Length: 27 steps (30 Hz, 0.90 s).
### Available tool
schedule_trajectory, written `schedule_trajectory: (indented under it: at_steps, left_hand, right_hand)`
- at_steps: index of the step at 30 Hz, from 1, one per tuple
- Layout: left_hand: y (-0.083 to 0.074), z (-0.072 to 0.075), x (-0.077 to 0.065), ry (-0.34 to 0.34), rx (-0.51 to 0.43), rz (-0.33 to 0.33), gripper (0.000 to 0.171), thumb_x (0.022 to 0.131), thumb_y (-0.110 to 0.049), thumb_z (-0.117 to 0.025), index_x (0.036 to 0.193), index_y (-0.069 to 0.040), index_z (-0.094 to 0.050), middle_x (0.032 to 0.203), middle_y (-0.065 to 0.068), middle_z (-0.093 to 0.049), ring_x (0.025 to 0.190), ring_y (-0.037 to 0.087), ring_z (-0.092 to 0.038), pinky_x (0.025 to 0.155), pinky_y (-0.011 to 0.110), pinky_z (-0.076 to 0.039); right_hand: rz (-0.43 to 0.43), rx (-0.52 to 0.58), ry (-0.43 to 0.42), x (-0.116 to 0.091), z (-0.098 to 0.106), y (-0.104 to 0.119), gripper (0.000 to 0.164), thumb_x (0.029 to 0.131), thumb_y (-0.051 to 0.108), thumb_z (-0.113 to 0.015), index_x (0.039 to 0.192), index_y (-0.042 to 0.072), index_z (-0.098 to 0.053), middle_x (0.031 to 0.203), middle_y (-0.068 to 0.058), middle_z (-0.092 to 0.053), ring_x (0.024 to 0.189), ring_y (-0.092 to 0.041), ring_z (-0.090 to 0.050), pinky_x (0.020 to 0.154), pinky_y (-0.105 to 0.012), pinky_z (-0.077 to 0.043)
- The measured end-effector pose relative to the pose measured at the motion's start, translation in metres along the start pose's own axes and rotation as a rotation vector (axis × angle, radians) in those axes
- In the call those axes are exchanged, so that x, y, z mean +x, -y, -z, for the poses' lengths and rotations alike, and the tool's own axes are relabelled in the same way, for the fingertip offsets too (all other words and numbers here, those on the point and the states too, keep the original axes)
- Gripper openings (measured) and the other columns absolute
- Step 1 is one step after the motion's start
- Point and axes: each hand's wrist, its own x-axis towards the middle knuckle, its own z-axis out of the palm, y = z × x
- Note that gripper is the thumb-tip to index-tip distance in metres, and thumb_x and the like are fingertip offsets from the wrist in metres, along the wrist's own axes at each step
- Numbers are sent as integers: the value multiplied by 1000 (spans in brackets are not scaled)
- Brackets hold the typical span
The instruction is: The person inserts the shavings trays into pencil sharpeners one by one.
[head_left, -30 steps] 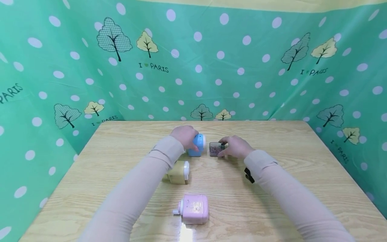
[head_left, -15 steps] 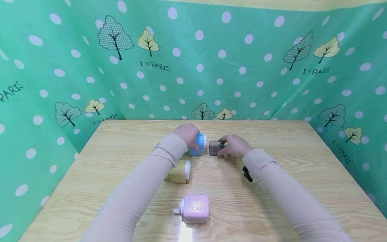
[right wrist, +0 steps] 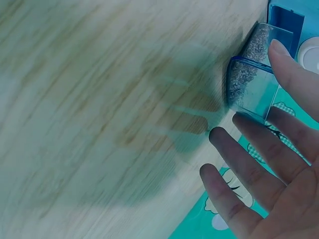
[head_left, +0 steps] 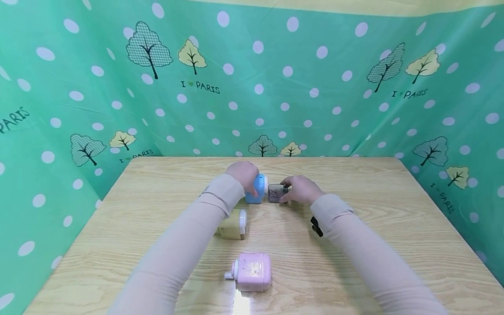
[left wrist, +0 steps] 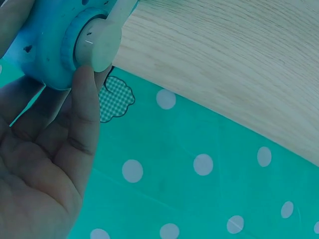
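My left hand (head_left: 243,176) grips a blue pencil sharpener (head_left: 253,197) near the back of the table. Its pale crank handle (left wrist: 102,45) points to the left wrist camera, with a fingertip right at the hub. To its right, my right hand (head_left: 303,190) pinches a clear shavings drawer (right wrist: 249,88) between thumb and fingers. Pencil shavings lie inside the drawer. In the right wrist view the drawer's far end is right at the rectangular slot (right wrist: 287,24) in the sharpener's face, beside a white round part (right wrist: 310,54).
A yellow pencil sharpener (head_left: 232,225) lies nearer, partly behind the left sleeve. Closer still is a pink pencil sharpener (head_left: 253,272), its crank to the left. A green dotted cloth (head_left: 315,87) hangs behind the wooden table (head_left: 393,210).
My right hand has moved a little left with the shavings drawer, narrowing the gap to the blue sharpener. The left hand stays around the sharpener.
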Motion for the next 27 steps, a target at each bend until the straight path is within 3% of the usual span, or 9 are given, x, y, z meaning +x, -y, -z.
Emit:
schedule_trajectory:
  at_steps: [18, 27]
  left_hand:
    - [-7, 8, -2, 37, 60, 21, 55, 69, -39, -87, 114, -10, -75, 103, 2, -74, 93, 18, -67, 89, 32, -55]
    - [-8, 6, 0, 24, 97, 11, 57, 68, -41, -87, 115, -10, -75, 105, 3, -74, 94, 18, -68, 87, 32, -56]
  right_hand:
    - [22, 11, -13, 7, -7, 3, 69, 77, 31, -82, 137, 3, -63, 136, -19, -63, 123, -37, -57, 106, -53, -43]
    - [31, 17, -30, 7, -11, 7, 68, 78, 32, -82, 137, 4, -63, 134, -18, -64, 123, -37, -57, 107, -52, -43]
